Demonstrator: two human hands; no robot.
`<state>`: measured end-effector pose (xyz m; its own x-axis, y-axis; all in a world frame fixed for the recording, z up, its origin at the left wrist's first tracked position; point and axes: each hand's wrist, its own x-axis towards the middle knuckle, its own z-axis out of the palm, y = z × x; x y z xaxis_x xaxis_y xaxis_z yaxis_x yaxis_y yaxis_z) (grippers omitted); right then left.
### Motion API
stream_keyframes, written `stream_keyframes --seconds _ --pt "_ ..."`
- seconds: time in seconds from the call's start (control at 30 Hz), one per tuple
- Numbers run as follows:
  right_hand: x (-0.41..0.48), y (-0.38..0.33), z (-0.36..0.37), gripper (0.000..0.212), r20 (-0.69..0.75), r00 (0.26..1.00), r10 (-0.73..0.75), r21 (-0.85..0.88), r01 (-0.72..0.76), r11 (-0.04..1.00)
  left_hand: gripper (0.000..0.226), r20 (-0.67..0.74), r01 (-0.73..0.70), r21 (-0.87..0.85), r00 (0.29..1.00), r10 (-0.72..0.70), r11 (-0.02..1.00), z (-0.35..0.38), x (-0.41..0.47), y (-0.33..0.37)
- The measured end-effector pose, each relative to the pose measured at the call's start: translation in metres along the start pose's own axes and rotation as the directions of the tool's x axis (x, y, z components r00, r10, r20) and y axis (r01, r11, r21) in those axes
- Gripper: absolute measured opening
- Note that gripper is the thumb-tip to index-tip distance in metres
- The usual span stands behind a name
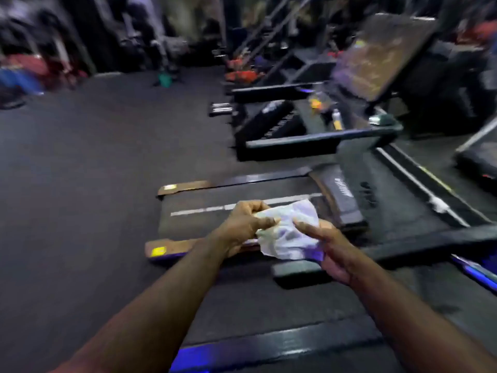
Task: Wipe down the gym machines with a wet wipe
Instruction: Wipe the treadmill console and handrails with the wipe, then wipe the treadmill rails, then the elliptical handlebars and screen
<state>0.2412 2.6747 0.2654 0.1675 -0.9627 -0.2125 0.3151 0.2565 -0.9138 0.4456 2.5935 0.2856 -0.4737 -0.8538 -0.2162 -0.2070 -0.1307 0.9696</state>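
Dark rubber floor [94,184], whole frame motion-blurred. Treadmill [398,205] just ahead and below, its belt [193,227] with a white stripe under the hands. More machines behind, one with a tilted console [382,55]; details too smeared to call.

Both forearms reach forward. Left hand [246,224] has fingers curled, pinching the wipe's left edge. Right hand [333,254] holds the right side, one digit laid across the top and the rest seemingly underneath; blur hides the exact grip.

Wipe [289,232] is white and crumpled, held in the air between the two hands above the belt, not touching any machine.

Handling, as a judgement: light, limp, damp, no stiffness, so it sags and bunches wherever it isn't supported. Probably clings to skin rather than slips. Could tear if stretched hard between the hands. Best taken bunched or folded into a pad under flat fingers, not by a single corner, before pressing it on a surface.
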Motion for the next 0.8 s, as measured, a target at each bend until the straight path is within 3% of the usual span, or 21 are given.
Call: stream_keyframes --seconds 0.13,0.27,0.33,0.4,0.47,0.5,0.53,0.6,0.63,0.67,0.73,0.8 --pt "0.088 0.057 0.136 0.045 -0.081 0.996 0.038 -0.157 -0.051 0.986 0.013 -0.269 0.073 -0.147 0.957 -0.111 0.986 -0.159 -0.080 -0.057" --pt "0.144 0.110 0.274 0.024 0.052 0.991 0.125 -0.197 -0.113 0.974 0.035 -0.352 0.175 -0.262 0.898 -0.263 0.949 -0.281 -0.173 -0.108" --pt "0.157 0.126 0.332 0.007 0.162 0.974 0.156 -0.268 -0.109 0.957 0.030 -0.378 0.206 -0.313 0.869 -0.320 0.927 -0.317 -0.214 -0.122" --pt "0.172 0.143 0.382 0.010 0.239 0.965 0.106 -0.394 -0.003 0.919 0.013 -0.446 0.224 -0.347 0.815 -0.370 0.911 -0.348 -0.248 -0.137" --pt "0.185 0.161 0.427 0.006 0.333 0.942 -0.032 -0.480 0.199 0.855 0.007 -0.529 0.236 -0.392 0.733 -0.428 0.889 -0.375 -0.274 -0.155" --pt "0.191 0.169 0.446 0.010 0.432 0.894 -0.121 -0.510 0.353 0.784 0.008 -0.556 0.213 -0.440 0.698 -0.451 0.872 -0.385 -0.286 -0.162" --pt "0.196 0.178 0.464 0.018 0.595 0.784 -0.179 -0.525 0.547 0.652 0.009 -0.574 0.171 -0.499 0.669 -0.472 0.849 -0.394 -0.296 -0.169" --pt "0.212 0.200 0.495 0.033 0.915 0.384 -0.126 -0.338 0.898 0.280 0.013 -0.590 0.080 -0.615 0.614 -0.525 0.784 -0.410 -0.318 -0.179" --pt "0.220 0.208 0.508 0.038 0.977 0.205 -0.055 -0.195 0.969 0.151 0.015 -0.592 0.047 -0.660 0.582 -0.557 0.750 -0.416 -0.328 -0.182" --pt "0.227 0.216 0.524 0.038 0.996 0.093 -0.003 -0.092 0.990 0.105 0.019 -0.590 0.008 -0.703 0.550 -0.590 0.711 -0.424 -0.340 -0.187" --pt "0.242 0.230 0.546 0.029 1.000 -0.015 -0.008 0.016 0.993 0.116 0.027 -0.589 -0.094 -0.766 0.498 -0.636 0.636 -0.440 -0.362 -0.193" --pt "0.248 0.245 0.572 0.029 0.999 -0.031 -0.022 0.035 0.984 0.177 0.035 -0.605 -0.161 -0.777 0.460 -0.650 0.609 -0.458 -0.383 -0.200"
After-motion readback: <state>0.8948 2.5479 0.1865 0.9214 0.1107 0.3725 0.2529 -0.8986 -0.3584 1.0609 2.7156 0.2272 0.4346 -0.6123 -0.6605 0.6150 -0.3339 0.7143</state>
